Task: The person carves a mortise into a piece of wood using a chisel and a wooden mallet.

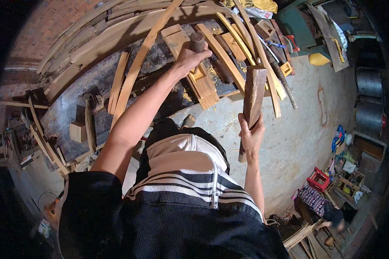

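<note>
Gripping a round, dark wooden tool handle (197, 41), a person's left hand (190, 59) closes over a pale board (208, 88) with a recess cut in it, lying on a dark workbench (156, 64). Little of the tool, apparently a chisel, shows below the fist; whether its edge meets the wood cannot be told. The right hand (252, 134) wraps a dark wooden mallet (256, 86), its head pointing away from the body, well apart from the handle. Clean work would likely call for a tool held square to the recess, short blows landing flat on the handle's end, and fingers below its top. Shavings (186, 95) lie near the board, with a long slat (141, 60) to its left.
</note>
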Tool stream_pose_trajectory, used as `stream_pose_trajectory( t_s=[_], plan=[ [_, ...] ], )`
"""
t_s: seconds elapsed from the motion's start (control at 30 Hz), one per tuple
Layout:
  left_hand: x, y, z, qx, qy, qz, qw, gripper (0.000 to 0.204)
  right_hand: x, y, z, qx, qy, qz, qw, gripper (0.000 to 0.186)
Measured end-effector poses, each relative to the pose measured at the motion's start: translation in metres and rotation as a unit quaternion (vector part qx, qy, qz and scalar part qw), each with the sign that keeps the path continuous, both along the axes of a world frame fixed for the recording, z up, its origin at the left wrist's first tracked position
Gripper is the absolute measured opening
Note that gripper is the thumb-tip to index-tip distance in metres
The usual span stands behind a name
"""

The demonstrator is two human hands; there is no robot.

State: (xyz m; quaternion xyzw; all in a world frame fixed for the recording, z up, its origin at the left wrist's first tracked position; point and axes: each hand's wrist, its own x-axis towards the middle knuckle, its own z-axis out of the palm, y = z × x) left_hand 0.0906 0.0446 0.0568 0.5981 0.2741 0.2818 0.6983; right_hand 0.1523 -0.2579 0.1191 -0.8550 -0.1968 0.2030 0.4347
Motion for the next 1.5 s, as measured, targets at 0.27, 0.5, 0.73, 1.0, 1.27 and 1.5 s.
stream_pose_trajectory(
  t_s=[0.27,0.5,0.73,1.0,1.27,1.5],
  plan=[
    [0.001,-0.043,0.008,0.129,-0.057,-0.162,0.977,0.014,-0.002,0.025,0.036,0.185,-0.053,0.023,0.981,0.043],
    [0.009,-0.080,-0.036,0.240,-0.072,-0.141,0.958,0.027,-0.011,0.029,0.017,-0.007,-0.133,0.113,0.985,0.044],
    [0.006,-0.091,-0.028,0.293,0.019,-0.119,0.948,0.021,-0.016,0.026,0.010,-0.019,-0.093,0.105,0.990,0.037],
    [0.002,-0.016,-0.005,0.054,0.024,-0.068,0.996,0.023,-0.012,0.014,0.017,0.046,-0.014,0.013,0.999,0.040],
    [-0.005,-0.020,-0.005,0.060,0.029,-0.062,0.996,0.018,-0.013,0.010,0.013,0.048,-0.005,0.013,0.999,0.043],
    [-0.008,-0.054,0.006,0.143,-0.082,-0.124,0.979,0.018,-0.021,0.023,0.035,0.115,-0.044,0.009,0.992,0.047]
  ],
)
